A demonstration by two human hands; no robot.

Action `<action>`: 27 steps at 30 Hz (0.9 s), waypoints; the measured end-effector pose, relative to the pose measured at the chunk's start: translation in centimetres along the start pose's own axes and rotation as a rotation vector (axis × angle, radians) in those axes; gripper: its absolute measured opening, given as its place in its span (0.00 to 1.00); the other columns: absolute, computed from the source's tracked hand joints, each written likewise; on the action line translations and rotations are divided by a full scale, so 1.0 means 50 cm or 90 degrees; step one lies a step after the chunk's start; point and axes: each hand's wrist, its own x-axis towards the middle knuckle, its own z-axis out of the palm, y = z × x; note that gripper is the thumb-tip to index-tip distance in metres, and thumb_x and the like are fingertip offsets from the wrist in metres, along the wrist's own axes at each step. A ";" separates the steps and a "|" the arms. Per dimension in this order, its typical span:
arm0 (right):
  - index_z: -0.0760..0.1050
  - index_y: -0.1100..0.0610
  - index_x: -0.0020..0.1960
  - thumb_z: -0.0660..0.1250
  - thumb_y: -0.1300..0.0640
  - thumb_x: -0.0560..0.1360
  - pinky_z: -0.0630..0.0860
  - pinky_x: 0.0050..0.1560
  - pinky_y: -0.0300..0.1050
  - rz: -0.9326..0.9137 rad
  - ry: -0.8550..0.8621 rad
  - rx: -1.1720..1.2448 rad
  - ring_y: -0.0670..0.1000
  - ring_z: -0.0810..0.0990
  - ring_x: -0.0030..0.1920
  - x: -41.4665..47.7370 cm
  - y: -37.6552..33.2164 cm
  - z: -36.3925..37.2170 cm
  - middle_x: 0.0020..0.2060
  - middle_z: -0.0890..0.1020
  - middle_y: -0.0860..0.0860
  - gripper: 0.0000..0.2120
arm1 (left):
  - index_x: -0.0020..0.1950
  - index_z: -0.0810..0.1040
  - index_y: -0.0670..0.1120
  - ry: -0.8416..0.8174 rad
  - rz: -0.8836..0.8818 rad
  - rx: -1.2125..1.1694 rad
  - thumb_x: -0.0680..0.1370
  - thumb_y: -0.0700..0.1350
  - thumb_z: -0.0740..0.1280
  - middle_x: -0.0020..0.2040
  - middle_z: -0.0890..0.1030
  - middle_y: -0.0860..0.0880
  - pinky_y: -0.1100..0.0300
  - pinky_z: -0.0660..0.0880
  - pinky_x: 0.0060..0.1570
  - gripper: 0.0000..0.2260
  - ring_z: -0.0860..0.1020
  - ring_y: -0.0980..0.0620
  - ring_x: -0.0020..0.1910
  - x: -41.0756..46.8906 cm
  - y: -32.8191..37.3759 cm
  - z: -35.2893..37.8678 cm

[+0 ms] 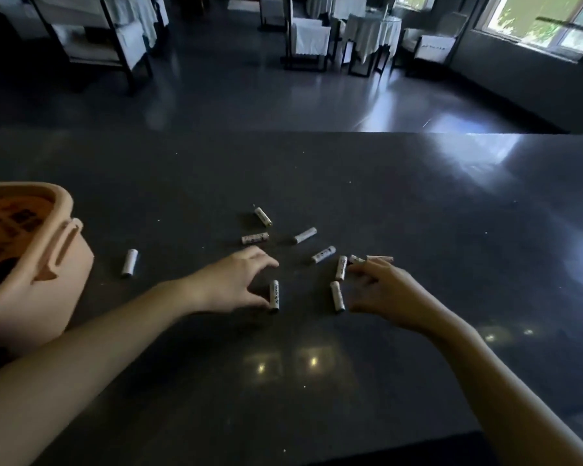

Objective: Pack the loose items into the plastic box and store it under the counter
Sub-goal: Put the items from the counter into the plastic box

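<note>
**Item:** loose batteries (254,238), white, cylindrical, about ten counted, all laid flat on the dark polished worktop (418,203).

**Location:** the main cluster is scattered mid-worktop. One stray battery (129,262) is set apart, between the cluster and the plastic box (61,264). The box, peach-coloured and open-topped, is stood at the left edge, well apart from the cluster. Its contents cannot be made out.

**Left hand** (229,284): the grip is wide, with fingers arched and spread and nothing held. The thumb is placed against a printed battery (274,296).

**Right hand** (384,290): the fingers are curled down over the right side of the cluster, with the tips at one battery (341,268). Whether anything is pinched in this grip cannot be told, the fingertips being blurred.

**Risks noted:**
- Cylinders on so smooth a surface are easily rolled, so one brushed by a finger may be sent towards the far edge and lost to the floor.
- If several are gathered in one grip, one may be dropped on the way across to the box.
- The stray may be overlooked.
</note>
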 end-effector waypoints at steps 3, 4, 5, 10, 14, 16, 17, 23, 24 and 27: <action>0.68 0.47 0.67 0.75 0.46 0.65 0.67 0.64 0.51 -0.004 -0.066 -0.026 0.52 0.69 0.65 0.020 0.027 0.019 0.68 0.68 0.51 0.33 | 0.72 0.60 0.50 -0.070 -0.057 0.031 0.69 0.53 0.73 0.69 0.63 0.53 0.55 0.64 0.67 0.36 0.63 0.54 0.67 0.021 -0.001 0.039; 0.68 0.47 0.67 0.75 0.45 0.64 0.67 0.64 0.52 -0.007 -0.065 -0.017 0.52 0.70 0.65 0.028 0.035 0.022 0.68 0.68 0.51 0.33 | 0.72 0.60 0.50 -0.071 -0.065 0.032 0.69 0.53 0.73 0.68 0.63 0.53 0.55 0.64 0.66 0.36 0.63 0.54 0.66 0.028 -0.001 0.046; 0.68 0.46 0.67 0.75 0.45 0.64 0.68 0.64 0.52 -0.008 -0.057 -0.001 0.52 0.71 0.63 0.034 0.043 0.024 0.66 0.70 0.50 0.33 | 0.72 0.62 0.50 -0.059 -0.069 0.013 0.69 0.52 0.74 0.66 0.65 0.52 0.57 0.65 0.65 0.35 0.65 0.54 0.65 0.036 -0.001 0.050; 0.72 0.46 0.63 0.77 0.47 0.62 0.72 0.54 0.40 -0.009 0.021 0.079 0.45 0.74 0.51 0.055 0.083 0.013 0.52 0.74 0.45 0.31 | 0.68 0.68 0.51 -0.036 -0.042 -0.094 0.69 0.47 0.74 0.57 0.69 0.52 0.68 0.67 0.54 0.29 0.71 0.56 0.56 0.071 0.020 0.061; 0.73 0.47 0.60 0.77 0.49 0.63 0.66 0.43 0.28 0.004 0.073 0.105 0.42 0.76 0.47 0.072 0.114 -0.010 0.51 0.75 0.45 0.27 | 0.70 0.64 0.52 -0.055 -0.003 -0.143 0.69 0.48 0.74 0.62 0.68 0.54 0.67 0.65 0.60 0.32 0.68 0.58 0.61 0.102 0.061 0.088; 0.74 0.47 0.59 0.77 0.50 0.63 0.68 0.41 0.24 0.006 0.082 0.125 0.40 0.77 0.46 0.076 0.126 -0.017 0.51 0.75 0.45 0.26 | 0.71 0.62 0.54 -0.060 0.010 -0.158 0.69 0.49 0.74 0.61 0.66 0.55 0.70 0.62 0.59 0.34 0.66 0.59 0.61 0.117 0.079 0.104; 0.74 0.46 0.59 0.77 0.50 0.63 0.68 0.41 0.23 0.007 0.082 0.133 0.39 0.77 0.46 0.077 0.131 -0.019 0.51 0.75 0.45 0.26 | 0.71 0.61 0.54 -0.056 0.013 -0.162 0.69 0.49 0.74 0.62 0.65 0.55 0.72 0.60 0.58 0.35 0.66 0.59 0.61 0.124 0.087 0.112; 0.72 0.47 0.62 0.76 0.49 0.64 0.68 0.40 0.25 0.006 0.045 0.136 0.38 0.76 0.46 0.082 0.144 -0.017 0.53 0.74 0.45 0.28 | 0.69 0.66 0.53 0.003 0.008 -0.194 0.68 0.50 0.75 0.60 0.67 0.53 0.65 0.67 0.60 0.31 0.69 0.58 0.59 0.144 0.116 0.133; 0.71 0.47 0.63 0.76 0.49 0.64 0.68 0.40 0.26 0.002 0.037 0.133 0.39 0.76 0.46 0.083 0.144 -0.016 0.53 0.74 0.45 0.29 | 0.68 0.67 0.53 0.010 0.010 -0.195 0.69 0.49 0.74 0.60 0.67 0.53 0.66 0.67 0.60 0.30 0.69 0.58 0.59 0.146 0.117 0.133; 0.71 0.48 0.64 0.76 0.49 0.65 0.68 0.43 0.29 -0.005 0.011 0.108 0.41 0.75 0.47 0.088 0.142 -0.014 0.52 0.72 0.44 0.30 | 0.66 0.69 0.53 0.020 0.018 -0.195 0.70 0.48 0.73 0.60 0.67 0.53 0.66 0.67 0.59 0.26 0.70 0.58 0.59 0.148 0.115 0.133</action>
